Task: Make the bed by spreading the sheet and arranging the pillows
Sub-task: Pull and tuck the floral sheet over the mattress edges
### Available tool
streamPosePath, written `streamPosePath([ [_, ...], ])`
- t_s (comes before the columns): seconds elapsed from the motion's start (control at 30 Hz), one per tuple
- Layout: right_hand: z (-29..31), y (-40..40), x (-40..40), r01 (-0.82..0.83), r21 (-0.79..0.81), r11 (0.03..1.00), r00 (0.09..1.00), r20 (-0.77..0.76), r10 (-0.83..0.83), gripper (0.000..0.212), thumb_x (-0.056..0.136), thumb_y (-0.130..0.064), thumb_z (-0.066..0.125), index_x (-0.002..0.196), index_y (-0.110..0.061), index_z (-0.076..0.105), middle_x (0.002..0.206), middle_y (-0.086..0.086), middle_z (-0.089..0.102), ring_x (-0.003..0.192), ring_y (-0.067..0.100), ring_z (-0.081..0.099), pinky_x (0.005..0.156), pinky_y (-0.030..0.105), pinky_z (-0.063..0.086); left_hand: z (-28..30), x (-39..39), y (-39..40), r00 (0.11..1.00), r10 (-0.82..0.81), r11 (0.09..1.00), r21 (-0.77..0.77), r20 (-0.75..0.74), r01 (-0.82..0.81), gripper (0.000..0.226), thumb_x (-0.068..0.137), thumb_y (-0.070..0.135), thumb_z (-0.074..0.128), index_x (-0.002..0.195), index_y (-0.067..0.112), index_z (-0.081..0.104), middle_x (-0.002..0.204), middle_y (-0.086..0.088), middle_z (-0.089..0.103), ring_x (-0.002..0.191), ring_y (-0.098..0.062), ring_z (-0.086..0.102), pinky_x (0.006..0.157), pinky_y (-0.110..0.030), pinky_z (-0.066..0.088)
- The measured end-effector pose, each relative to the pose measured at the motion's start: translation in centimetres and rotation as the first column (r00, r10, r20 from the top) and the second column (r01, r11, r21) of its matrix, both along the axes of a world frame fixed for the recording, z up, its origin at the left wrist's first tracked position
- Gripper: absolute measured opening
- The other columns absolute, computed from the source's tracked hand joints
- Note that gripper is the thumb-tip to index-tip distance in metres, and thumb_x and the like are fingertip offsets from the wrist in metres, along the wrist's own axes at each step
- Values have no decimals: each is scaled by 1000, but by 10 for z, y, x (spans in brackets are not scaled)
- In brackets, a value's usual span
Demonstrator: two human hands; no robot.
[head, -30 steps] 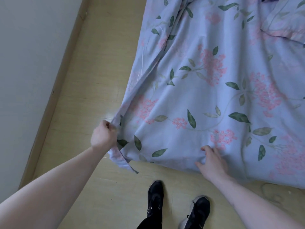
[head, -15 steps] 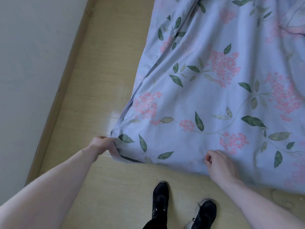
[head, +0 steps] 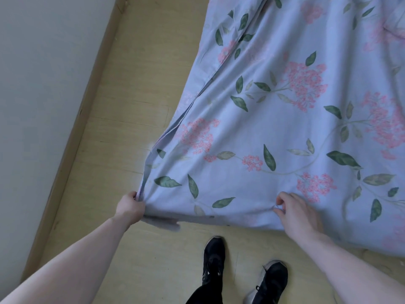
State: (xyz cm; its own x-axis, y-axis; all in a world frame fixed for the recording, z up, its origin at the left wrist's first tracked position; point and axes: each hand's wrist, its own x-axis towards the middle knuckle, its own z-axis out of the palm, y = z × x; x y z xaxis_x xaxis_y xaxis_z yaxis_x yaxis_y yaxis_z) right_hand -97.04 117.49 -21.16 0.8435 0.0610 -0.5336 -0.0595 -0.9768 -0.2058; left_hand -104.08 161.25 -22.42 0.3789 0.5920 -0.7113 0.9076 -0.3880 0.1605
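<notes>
A light blue sheet [head: 274,119] printed with pink flowers and green leaves covers the bed across the right and upper part of the view. My left hand [head: 130,207] is closed on the sheet's near left corner, pulling it taut over the floor. My right hand [head: 295,210] pinches a small fold of the sheet along its near edge. At the top right a pillow [head: 396,23] in the same floral fabric is partly cut off by the frame.
A pale wooden floor [head: 131,95] runs between the bed and a white wall [head: 39,84] with a wooden skirting board on the left. My two black shoes [head: 213,260] stand just below the sheet's near edge.
My left hand has drawn the corner down and outward, flattening the folds along the left edge. My right hand has gone from pressing flat to pinching the near edge.
</notes>
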Motion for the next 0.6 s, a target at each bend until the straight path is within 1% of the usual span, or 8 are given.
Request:
streamPosePath([
  [0.07,-2,2,1,-3,-12,1000,1000,-19,3,20,96,-28,61,81,-29,48,86,-10,52,80,19,56,65,37,51,0,-8,10,998,-52,998,29,-40,53,26,81,1,47,97,10,65,88,-13,67,79,-35,61,63,-32,49],
  [0.13,-1,2,1,-9,-11,1000,1000,-28,9,22,98,-25,57,79,-28,48,85,-9,51,78,20,55,65,39,51,0,-10,16,996,-68,996,46,-56,70,26,81,2,49,97,12,66,88,-11,67,85,-36,62,73,-35,53],
  [0.23,6,1,-3,-31,36,999,1000,0,31,21,99,-23,56,80,-27,48,84,-9,50,75,20,54,63,39,48,-1,-11,23,995,-53,996,69,-82,59,30,83,4,49,102,15,69,94,-12,68,92,-37,62,83,-38,56],
  [0.33,12,-5,-9,-29,104,994,999,42,25,20,99,-23,57,81,-27,49,83,-9,49,74,18,54,61,38,46,-6,-14,27,993,19,996,90,-116,-8,33,85,7,51,111,12,72,101,-15,69,94,-38,63,87,-39,56],
  [0.43,13,-11,-17,-15,84,996,999,51,11,22,94,-22,64,78,-29,50,80,-11,52,74,17,54,59,35,43,-6,-16,17,987,52,987,157,-150,-28,36,88,13,57,123,6,62,114,-19,64,101,-39,62,87,-39,53],
  [0.5,10,-13,-25,47,75,996,998,30,-50,23,91,-21,67,76,-29,51,78,-11,54,74,18,56,59,35,44,-2,-15,2,996,-11,971,238,-92,32,41,87,17,58,127,9,53,127,-16,56,111,-39,58,88,-42,47],
  [0.53,8,-13,-30,111,78,991,994,14,-113,22,90,-22,67,76,-29,53,78,-12,56,74,19,57,60,35,47,0,-14,-7,997,-63,962,262,-37,71,37,87,19,58,123,11,52,127,-13,54,110,-38,58,87,-42,46],
  [0.6,4,-14,-42,279,90,956,960,-32,-277,20,90,-28,69,76,-29,55,78,-13,61,76,20,61,63,36,51,4,-7,-29,990,-136,964,237,41,123,24,87,25,59,109,15,54,111,-8,61,97,-34,61,78,-37,47],
])
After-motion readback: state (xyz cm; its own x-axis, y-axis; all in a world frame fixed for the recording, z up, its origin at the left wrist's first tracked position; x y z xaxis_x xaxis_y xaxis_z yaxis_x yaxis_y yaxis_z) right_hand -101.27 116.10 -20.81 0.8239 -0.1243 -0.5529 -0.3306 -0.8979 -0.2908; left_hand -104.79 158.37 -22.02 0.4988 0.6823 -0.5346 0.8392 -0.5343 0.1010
